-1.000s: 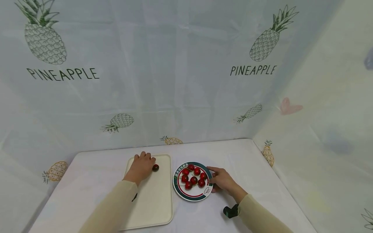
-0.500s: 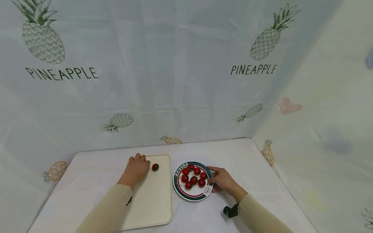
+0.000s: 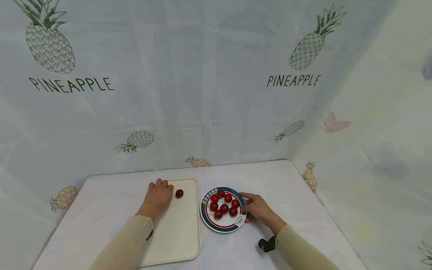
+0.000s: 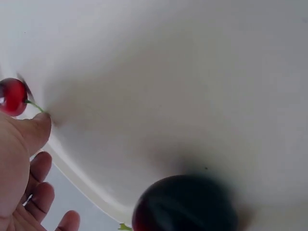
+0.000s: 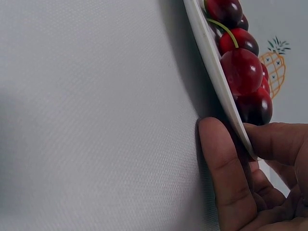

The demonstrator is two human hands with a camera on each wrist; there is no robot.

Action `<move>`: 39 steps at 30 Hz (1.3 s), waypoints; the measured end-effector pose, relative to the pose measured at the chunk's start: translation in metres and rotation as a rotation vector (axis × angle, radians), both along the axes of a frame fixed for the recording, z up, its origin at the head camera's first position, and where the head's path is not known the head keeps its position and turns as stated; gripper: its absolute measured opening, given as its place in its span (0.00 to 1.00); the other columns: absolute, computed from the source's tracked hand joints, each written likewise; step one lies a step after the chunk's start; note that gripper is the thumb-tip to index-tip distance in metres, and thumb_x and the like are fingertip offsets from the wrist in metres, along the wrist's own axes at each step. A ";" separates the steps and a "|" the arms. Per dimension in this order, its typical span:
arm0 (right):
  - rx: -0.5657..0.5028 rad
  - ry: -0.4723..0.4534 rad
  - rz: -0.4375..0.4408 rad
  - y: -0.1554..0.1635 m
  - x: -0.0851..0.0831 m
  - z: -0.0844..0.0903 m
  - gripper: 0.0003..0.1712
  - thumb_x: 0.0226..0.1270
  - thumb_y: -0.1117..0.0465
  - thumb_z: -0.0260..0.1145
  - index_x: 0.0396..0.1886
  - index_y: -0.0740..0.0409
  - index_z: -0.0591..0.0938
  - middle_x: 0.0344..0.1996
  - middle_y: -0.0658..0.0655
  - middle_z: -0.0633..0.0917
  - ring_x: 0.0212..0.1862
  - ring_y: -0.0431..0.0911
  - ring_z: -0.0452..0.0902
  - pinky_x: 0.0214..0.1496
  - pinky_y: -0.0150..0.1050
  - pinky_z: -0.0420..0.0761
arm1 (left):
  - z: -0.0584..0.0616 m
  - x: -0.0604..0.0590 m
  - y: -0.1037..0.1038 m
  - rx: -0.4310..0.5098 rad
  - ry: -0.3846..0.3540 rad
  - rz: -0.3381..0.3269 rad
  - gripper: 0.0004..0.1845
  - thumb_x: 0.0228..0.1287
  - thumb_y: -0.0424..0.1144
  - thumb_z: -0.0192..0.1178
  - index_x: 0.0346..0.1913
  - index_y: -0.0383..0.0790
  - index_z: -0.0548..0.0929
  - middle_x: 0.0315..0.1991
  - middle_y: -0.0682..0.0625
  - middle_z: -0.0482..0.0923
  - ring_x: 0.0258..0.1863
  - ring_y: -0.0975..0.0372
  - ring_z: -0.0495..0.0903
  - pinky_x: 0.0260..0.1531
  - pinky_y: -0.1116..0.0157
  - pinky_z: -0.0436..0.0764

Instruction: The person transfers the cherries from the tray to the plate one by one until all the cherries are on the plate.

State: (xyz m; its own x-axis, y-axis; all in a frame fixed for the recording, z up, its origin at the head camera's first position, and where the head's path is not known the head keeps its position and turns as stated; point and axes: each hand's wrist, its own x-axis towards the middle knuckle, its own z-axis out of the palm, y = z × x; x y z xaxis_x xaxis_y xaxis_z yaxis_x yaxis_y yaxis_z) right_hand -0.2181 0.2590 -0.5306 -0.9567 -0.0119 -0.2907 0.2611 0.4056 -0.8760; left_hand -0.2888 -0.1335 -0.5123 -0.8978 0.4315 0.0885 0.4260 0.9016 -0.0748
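I see the left hand (image 3: 158,195) slide back off the lone cherry (image 3: 179,193), now loose on the cream tray (image 3: 182,240) at lower centre, fingers relaxed and empty, while the right hand (image 3: 258,208) keeps pinching the plate (image 3: 221,226) rim, so that cherry looks delivered

Pineapple-print cloth (image 3: 202,93) backs the white-covered table (image 3: 287,180).
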 end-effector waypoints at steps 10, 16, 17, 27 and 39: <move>-0.010 -0.014 -0.003 -0.001 -0.001 -0.001 0.38 0.66 0.68 0.73 0.76 0.53 0.75 0.45 0.61 0.80 0.29 0.49 0.84 0.31 0.42 0.87 | 0.003 0.002 0.000 -0.011 0.058 -0.005 0.03 0.77 0.28 0.56 0.46 0.33 0.80 0.39 0.42 0.72 0.45 0.46 0.69 0.50 0.41 0.72; -0.002 -0.001 0.000 0.000 0.000 0.000 0.38 0.65 0.68 0.73 0.76 0.54 0.75 0.45 0.61 0.80 0.30 0.49 0.83 0.31 0.42 0.87 | 0.006 -0.002 -0.001 0.022 0.154 -0.004 0.06 0.79 0.31 0.53 0.49 0.32 0.78 0.39 0.42 0.71 0.44 0.46 0.68 0.49 0.43 0.70; -0.001 0.000 0.001 0.000 0.000 0.000 0.39 0.65 0.69 0.73 0.76 0.54 0.75 0.45 0.61 0.80 0.29 0.49 0.83 0.31 0.42 0.87 | 0.006 -0.002 -0.001 0.023 0.156 -0.003 0.06 0.79 0.31 0.53 0.49 0.32 0.78 0.39 0.42 0.70 0.44 0.46 0.68 0.49 0.43 0.70; -0.008 -0.001 0.002 0.000 -0.001 -0.002 0.39 0.66 0.70 0.72 0.76 0.54 0.74 0.46 0.62 0.81 0.29 0.49 0.84 0.30 0.42 0.87 | 0.007 -0.003 -0.002 0.036 0.151 -0.004 0.05 0.81 0.31 0.51 0.49 0.32 0.75 0.40 0.42 0.69 0.44 0.47 0.66 0.48 0.44 0.69; -0.021 -0.001 -0.001 0.000 -0.001 -0.005 0.39 0.66 0.70 0.71 0.77 0.55 0.74 0.47 0.63 0.80 0.29 0.48 0.85 0.30 0.42 0.87 | 0.005 0.001 0.003 0.090 0.204 -0.037 0.03 0.79 0.31 0.53 0.44 0.34 0.76 0.36 0.45 0.69 0.40 0.49 0.66 0.45 0.46 0.69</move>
State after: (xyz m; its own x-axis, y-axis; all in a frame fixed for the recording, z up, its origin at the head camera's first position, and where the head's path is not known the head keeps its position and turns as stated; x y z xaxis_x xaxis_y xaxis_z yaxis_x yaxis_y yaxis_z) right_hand -0.2196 0.2587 -0.5356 -0.9565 -0.0168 -0.2912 0.2623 0.3869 -0.8840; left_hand -0.2880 -0.1305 -0.5078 -0.8408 0.4460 0.3068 0.4433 0.8926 -0.0825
